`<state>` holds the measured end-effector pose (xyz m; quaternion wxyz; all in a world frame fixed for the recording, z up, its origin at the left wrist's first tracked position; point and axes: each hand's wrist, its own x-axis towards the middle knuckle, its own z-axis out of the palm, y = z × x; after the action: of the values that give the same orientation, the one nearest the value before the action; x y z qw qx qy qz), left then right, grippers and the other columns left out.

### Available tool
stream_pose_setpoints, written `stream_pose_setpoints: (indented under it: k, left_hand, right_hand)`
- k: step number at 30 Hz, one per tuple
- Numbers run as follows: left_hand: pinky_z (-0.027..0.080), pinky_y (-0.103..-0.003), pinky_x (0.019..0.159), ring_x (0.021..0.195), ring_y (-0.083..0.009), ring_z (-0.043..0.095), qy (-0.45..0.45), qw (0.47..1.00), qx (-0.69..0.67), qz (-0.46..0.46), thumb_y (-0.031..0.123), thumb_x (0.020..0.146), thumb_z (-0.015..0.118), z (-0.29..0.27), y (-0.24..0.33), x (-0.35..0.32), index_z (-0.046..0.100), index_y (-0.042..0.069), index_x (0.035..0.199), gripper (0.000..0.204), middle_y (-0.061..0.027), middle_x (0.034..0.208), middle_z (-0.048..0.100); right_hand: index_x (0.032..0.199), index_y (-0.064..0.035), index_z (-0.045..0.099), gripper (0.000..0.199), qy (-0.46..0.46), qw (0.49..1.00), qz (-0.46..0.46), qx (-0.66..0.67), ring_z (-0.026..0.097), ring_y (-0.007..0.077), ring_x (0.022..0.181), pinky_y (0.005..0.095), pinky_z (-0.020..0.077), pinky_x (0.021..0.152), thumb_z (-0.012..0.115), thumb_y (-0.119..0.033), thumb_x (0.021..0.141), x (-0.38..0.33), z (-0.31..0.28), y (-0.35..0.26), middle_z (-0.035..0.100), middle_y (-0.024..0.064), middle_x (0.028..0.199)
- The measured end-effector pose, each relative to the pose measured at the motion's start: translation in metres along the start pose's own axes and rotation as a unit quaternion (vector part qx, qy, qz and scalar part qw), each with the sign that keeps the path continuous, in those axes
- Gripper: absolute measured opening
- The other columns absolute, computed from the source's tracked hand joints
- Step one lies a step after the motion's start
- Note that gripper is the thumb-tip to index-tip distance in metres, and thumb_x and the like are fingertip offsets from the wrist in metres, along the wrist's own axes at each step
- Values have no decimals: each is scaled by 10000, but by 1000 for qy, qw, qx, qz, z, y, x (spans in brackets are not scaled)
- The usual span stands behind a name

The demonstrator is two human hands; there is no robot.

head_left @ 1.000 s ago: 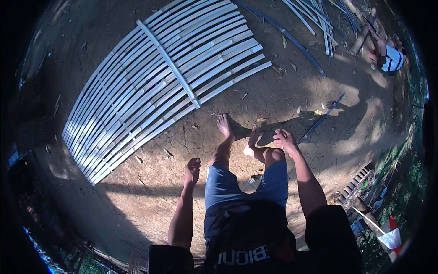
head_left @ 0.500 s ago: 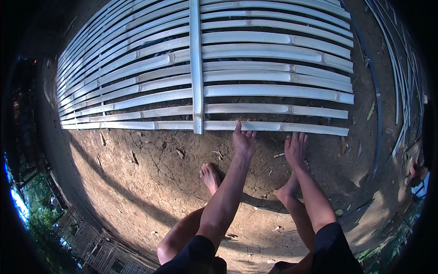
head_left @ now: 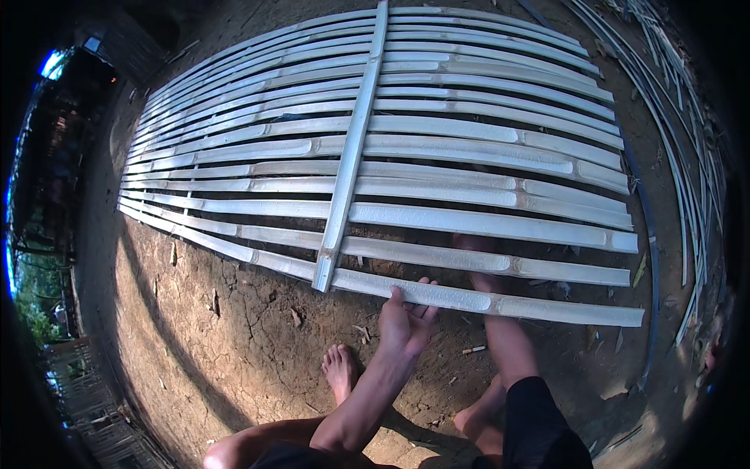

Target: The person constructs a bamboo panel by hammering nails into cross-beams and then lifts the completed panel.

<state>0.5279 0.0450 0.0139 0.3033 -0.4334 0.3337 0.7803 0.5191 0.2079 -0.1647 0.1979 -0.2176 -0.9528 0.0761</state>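
Note:
A large panel of split bamboo slats [head_left: 461, 213], pale on the upper face, spreads in front of me. One cross strip [head_left: 349, 187] lies over the slats near the middle. My left hand [head_left: 401, 323] grips the nearest slat [head_left: 558, 309], thumb on top and fingers curled behind its far edge. The near right side of the panel is raised off the ground. My right forearm [head_left: 508, 344] passes beneath the nearest slat. Part of my right hand [head_left: 474, 242] shows dimly through the gaps under the slats; its fingers are hidden.
Several long thin strips [head_left: 664, 125] lie on the ground at the right, beside a dark strip [head_left: 650, 313]. My bare feet stand on cracked earth [head_left: 258, 305], with a cigarette [head_left: 473, 350] between them. A woven fence [head_left: 98, 406] stands at the lower left.
The panel's near right side has risen toward me, with my left hand gripping its edge slat. My right hand has moved from the edge to underneath the slats.

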Motion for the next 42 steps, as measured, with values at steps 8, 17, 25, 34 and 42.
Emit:
stream_pose_setpoints:
  k: [8, 17, 25, 34, 42]
  left_hand:
    - [437, -535, 1076, 1273, -360, 529, -14, 1000, -21, 19, 314, 1099, 227, -2, 2, -2, 338, 29, 1380, 415, -215, 1349, 540]
    - [533, -350, 756, 907, -241, 610, 77, 990, 87, 80, 298, 1081, 345, -62, -17, 63, 481, -17, 1199, 363, -146, 1018, 596]
    - [405, -451, 1040, 1185, -364, 531, 133, 582, 672, 438, 244, 983, 529, -63, 212, 120, 586, 17, 1253, 358, -215, 1267, 554]
    - [72, -584, 1218, 1527, -378, 19, -11, 180, 921, 346, 585, 1018, 329, -88, 300, 153, 30, 192, 1604, 767, -160, 1663, 20]
    - [-31, -564, 1216, 1524, -405, 28, 43, 253, 803, 538, 420, 1030, 317, -141, 254, 192, 181, 159, 1596, 638, -156, 1661, 95]
  right_hand:
    - [1330, -18, 407, 538, -368, 922, 33, 116, 573, 538, 1034, 609, 478, 840, 614, -336, 949, -124, -166, 56, 485, 300, 1239]
    - [1181, -14, 491, 443, -475, 875, 1, 92, 597, 456, 925, 512, 484, 749, 699, -238, 859, -230, -431, 182, 509, 226, 1128]
    - [1212, -46, 545, 390, -439, 781, 226, 383, 557, 141, 478, 339, 453, 447, 661, -324, 964, -89, -239, 2, 579, 24, 644]
    - [968, -27, 519, 398, -284, 878, 200, 328, 648, 368, 569, 465, 456, 499, 625, -411, 969, -119, -128, -115, 588, 175, 611]
    - [1000, -36, 519, 366, -366, 858, 259, 250, 643, 402, 554, 475, 452, 464, 600, -393, 988, -120, -106, -140, 627, 216, 674]
